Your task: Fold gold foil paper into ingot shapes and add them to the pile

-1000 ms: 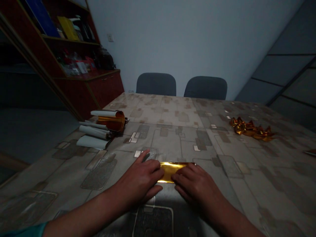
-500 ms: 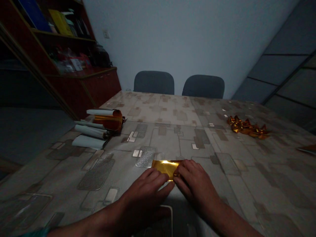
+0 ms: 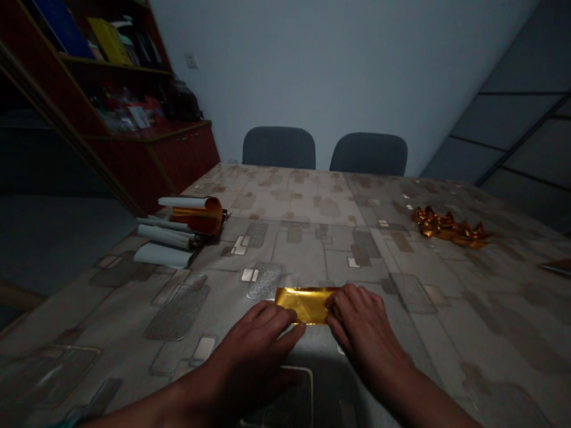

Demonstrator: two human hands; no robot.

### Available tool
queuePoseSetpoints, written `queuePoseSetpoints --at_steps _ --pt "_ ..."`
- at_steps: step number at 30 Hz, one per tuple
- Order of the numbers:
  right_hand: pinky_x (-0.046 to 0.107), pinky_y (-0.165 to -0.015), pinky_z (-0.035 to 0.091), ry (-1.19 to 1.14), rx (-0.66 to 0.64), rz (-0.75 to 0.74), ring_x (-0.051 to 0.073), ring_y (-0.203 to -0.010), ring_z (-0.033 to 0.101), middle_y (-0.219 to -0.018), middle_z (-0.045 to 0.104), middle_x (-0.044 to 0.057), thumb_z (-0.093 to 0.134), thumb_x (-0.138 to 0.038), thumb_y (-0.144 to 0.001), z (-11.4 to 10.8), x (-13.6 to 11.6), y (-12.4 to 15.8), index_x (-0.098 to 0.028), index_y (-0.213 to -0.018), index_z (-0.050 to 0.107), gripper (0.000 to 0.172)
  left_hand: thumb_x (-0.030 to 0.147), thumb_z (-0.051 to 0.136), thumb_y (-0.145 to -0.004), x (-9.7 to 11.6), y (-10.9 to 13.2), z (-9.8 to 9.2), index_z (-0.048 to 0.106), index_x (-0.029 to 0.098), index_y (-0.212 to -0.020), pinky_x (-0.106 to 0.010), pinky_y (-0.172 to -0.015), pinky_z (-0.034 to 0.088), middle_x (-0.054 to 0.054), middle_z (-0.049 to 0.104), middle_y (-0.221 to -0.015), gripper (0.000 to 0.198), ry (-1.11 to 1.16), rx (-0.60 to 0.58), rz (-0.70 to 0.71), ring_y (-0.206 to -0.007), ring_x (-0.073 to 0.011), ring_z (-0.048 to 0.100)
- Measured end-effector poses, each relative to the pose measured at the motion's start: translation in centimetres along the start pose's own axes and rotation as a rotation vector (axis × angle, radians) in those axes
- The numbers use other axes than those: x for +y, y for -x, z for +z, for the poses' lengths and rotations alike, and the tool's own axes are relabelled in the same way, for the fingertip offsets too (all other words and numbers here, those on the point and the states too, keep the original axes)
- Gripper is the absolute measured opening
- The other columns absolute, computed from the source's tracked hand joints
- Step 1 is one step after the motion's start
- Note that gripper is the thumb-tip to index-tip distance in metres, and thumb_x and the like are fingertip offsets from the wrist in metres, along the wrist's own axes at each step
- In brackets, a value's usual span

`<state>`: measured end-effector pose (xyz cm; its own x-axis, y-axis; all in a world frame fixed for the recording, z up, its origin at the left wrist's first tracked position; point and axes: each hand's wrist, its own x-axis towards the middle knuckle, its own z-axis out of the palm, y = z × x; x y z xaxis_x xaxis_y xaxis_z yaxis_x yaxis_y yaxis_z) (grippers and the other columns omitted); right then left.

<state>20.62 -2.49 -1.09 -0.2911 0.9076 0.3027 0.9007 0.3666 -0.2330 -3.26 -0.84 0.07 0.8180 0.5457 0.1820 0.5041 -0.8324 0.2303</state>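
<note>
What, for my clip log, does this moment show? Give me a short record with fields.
left hand: fingertips at the strip's near edge
right hand: fingers on the strip's right end
item: gold foil strip, lying flat
surface: patterned table cover
far left: gold foil roll, white rolled sheets
far right: crumpled gold foil pieces
beyond: two dark chairs

Left hand [image 3: 254,343] and right hand [image 3: 363,327] turned palm-down, just apart, forearms [image 3: 414,389] angled inward
</note>
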Motion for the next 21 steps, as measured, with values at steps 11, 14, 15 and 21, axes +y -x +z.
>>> queuePoseSetpoints --at_steps 11,14,15,21 --pt "0.045 -0.077 0.038 0.190 -0.028 -0.079 0.030 -0.082 0.057 -0.091 0.063 0.007 0.058 -0.008 -0.081 -1.4 1.4 0.3 -0.021 -0.103 0.058 0.026 0.031 0.052 -0.096 -1.3 3.5 -0.7 0.058 0.022 -0.121 -0.049 -0.096 0.045 -0.007 0.069 -0.118 0.026 -0.216 0.143 -0.055 -0.106 -0.0271 0.061" --pt "0.044 -0.077 0.039 0.187 -0.042 -0.076 0.029 -0.082 0.057 -0.090 0.063 0.007 0.054 -0.004 -0.078 -1.4 1.6 0.3 -0.021 -0.104 0.059 0.031 0.022 0.049 -0.098 -1.5 2.8 -1.0 0.060 0.021 -0.117 -0.048 -0.100 0.042 -0.006 0.069 -0.119 0.022 -0.217 0.153 0.017 -0.109 -0.0250 0.060" --pt "0.044 -0.077 0.039 0.178 -0.049 -0.074 0.029 -0.082 0.057 -0.090 0.063 0.007 0.053 -0.003 -0.077 -1.5 1.8 0.3 -0.021 -0.104 0.060 0.033 0.019 0.048 -0.098 -1.5 2.5 -1.2 0.062 0.020 -0.113 -0.047 -0.099 0.042 -0.006 0.070 -0.117 0.021 -0.211 0.165 0.030 -0.107 -0.0244 0.060" --pt "0.038 -0.068 0.041 0.056 -0.060 -0.079 0.027 -0.078 0.058 -0.084 0.062 0.006 0.051 0.001 -0.074 -1.7 2.6 -0.1 -0.020 -0.099 0.061 0.034 0.012 0.051 -0.092 -1.8 0.7 -1.4 0.063 0.018 -0.078 -0.039 -0.073 0.047 -0.007 0.066 -0.085 0.020 -0.238 0.226 -0.020 -0.079 -0.0221 0.057"
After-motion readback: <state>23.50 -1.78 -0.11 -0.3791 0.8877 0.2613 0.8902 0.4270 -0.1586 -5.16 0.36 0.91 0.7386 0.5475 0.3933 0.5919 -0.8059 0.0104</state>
